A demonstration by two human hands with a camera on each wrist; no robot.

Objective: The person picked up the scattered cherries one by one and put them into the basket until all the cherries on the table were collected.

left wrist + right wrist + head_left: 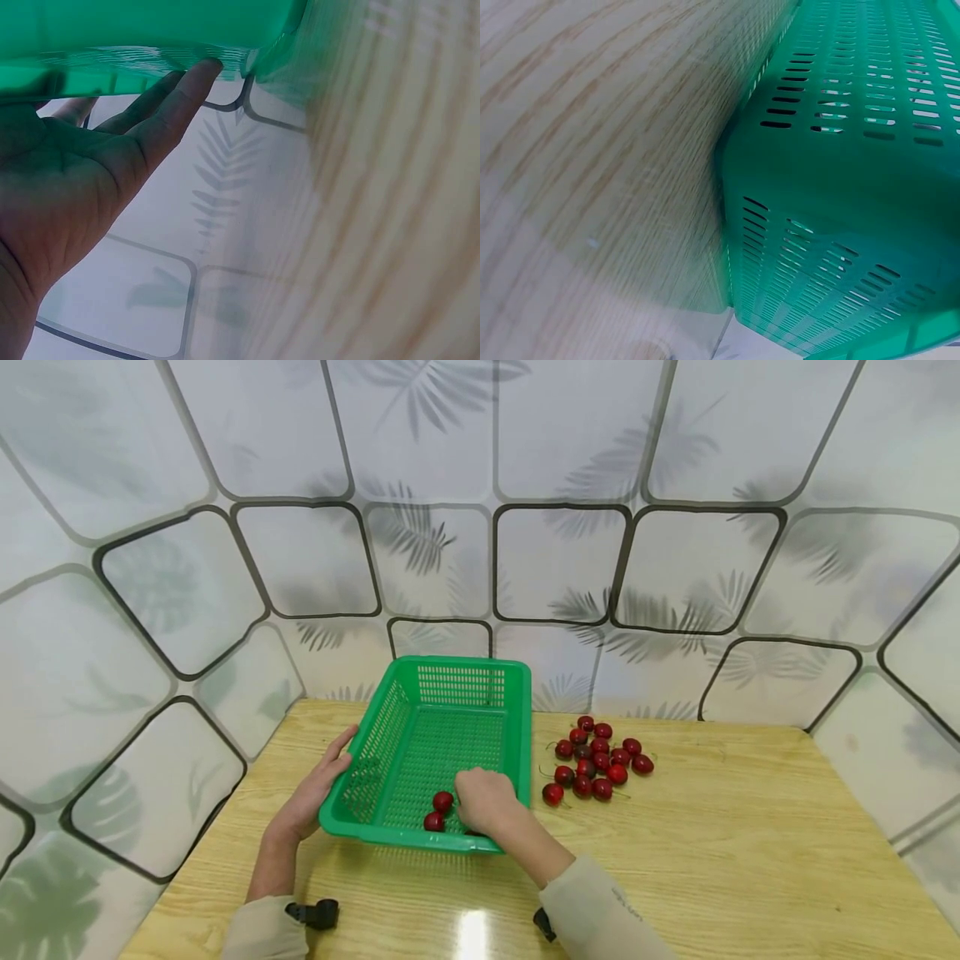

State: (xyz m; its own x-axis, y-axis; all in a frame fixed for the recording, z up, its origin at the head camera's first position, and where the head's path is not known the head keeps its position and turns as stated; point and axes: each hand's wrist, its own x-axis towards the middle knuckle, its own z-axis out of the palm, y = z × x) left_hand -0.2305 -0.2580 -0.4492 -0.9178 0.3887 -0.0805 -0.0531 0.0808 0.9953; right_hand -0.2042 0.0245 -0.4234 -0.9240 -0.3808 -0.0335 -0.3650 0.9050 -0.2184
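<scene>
A green plastic basket [461, 727] with slotted walls sits on the wooden table. Along its left side lies my left hand [318, 789], with fairly straight fingers [161, 112] against the outer wall in the left wrist view. My right hand [487, 802] reaches over the near right corner into the basket, knuckles up; its fingertips are hidden, and I cannot tell whether they hold anything. Just left of it, two dark red cherries [438, 810] rest on the basket floor. The right wrist view has only the basket's outer corner [840, 180] and the tabletop, no hand.
A loose cluster of cherries [600, 760], some with stems, lies on the table [735, 835] to the right of the basket. Behind the table's far edge stands a patterned wall covering [562, 568] with leaf prints.
</scene>
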